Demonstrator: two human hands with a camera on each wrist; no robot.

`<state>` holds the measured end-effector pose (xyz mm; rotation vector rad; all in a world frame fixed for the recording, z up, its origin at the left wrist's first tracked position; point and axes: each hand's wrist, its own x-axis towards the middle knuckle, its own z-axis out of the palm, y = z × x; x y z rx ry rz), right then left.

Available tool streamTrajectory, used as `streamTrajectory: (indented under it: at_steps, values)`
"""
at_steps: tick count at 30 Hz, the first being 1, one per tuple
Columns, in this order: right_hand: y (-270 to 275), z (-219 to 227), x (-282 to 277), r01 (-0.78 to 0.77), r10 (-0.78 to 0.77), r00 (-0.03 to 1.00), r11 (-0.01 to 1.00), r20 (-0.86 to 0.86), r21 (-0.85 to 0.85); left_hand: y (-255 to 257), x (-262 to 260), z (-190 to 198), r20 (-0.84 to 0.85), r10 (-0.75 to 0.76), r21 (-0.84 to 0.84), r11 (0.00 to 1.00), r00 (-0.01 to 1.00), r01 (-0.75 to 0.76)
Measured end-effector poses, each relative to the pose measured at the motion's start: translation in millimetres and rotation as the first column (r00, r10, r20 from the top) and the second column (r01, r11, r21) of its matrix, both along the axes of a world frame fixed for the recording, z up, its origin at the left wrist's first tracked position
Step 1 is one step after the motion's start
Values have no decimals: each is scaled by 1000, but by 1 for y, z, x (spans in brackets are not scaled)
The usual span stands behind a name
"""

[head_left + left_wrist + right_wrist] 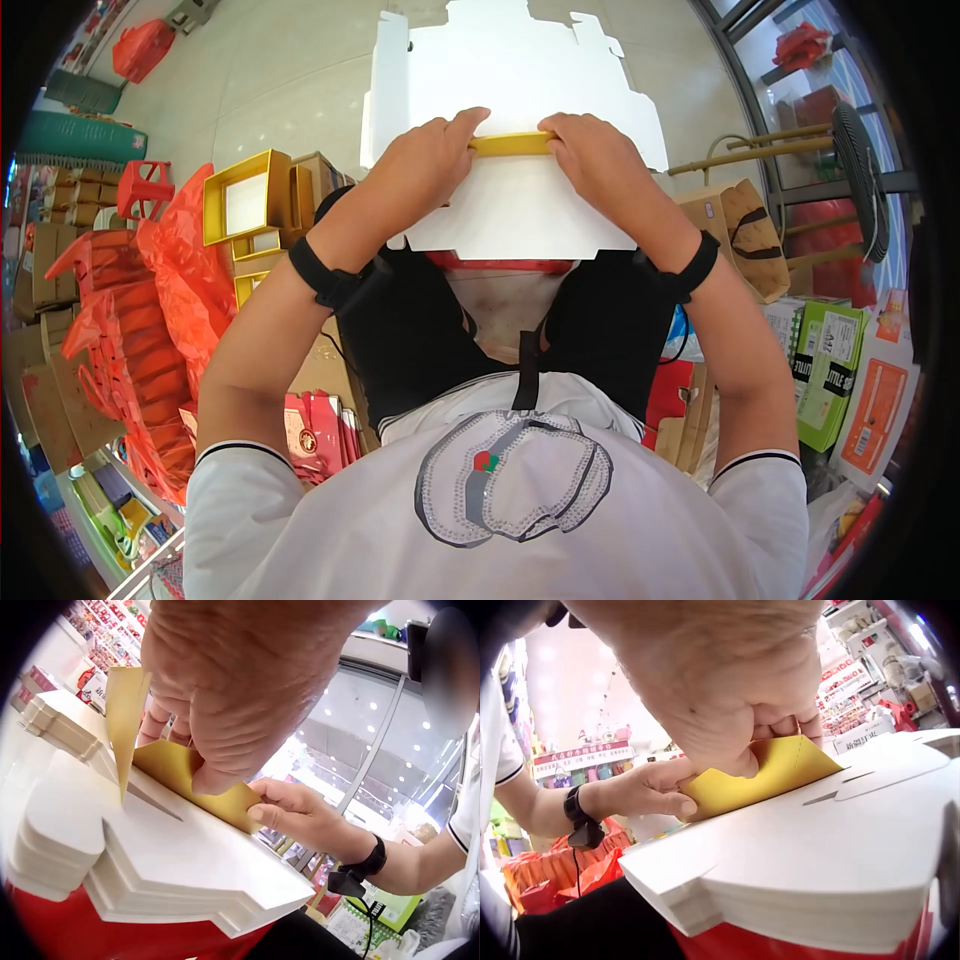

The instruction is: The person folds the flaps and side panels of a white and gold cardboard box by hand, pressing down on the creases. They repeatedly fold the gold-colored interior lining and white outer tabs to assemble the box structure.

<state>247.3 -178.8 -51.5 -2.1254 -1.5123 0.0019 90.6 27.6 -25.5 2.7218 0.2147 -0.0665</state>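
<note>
A stack of flat white die-cut cardboard box blanks lies in front of the knees, on something red. A gold-faced strip of cardboard is folded upright across the top blank. My left hand pinches this strip at its left part, thumb on the near face and fingers behind. My right hand pinches the right part the same way. In the left wrist view, a gold end flap stands up beside the left hand.
To the left are gold open boxes, red plastic bags and a red stool. On the right stand a brown paper bag, a fan and a green box.
</note>
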Motion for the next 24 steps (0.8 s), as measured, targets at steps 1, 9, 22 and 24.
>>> streamTrajectory:
  at_steps: [1,9,22,24]
  values:
    - [2,0,4,4,-4,999,1000,-53,1,1,5,4,-74,39,-19,999,996,-40]
    - [12,11,2,141,-116,975,982,190,-127,4,13,-11,205,-28,315,948,978,-39]
    - [-10,-21,-50,-61,69,961,997,268,-38,-35,-31,-29,214,-155,420,906,965,52]
    - [-18,-21,-43,-31,47,958,998,283,-62,-31,-37,-28,191,-116,413,910,975,28]
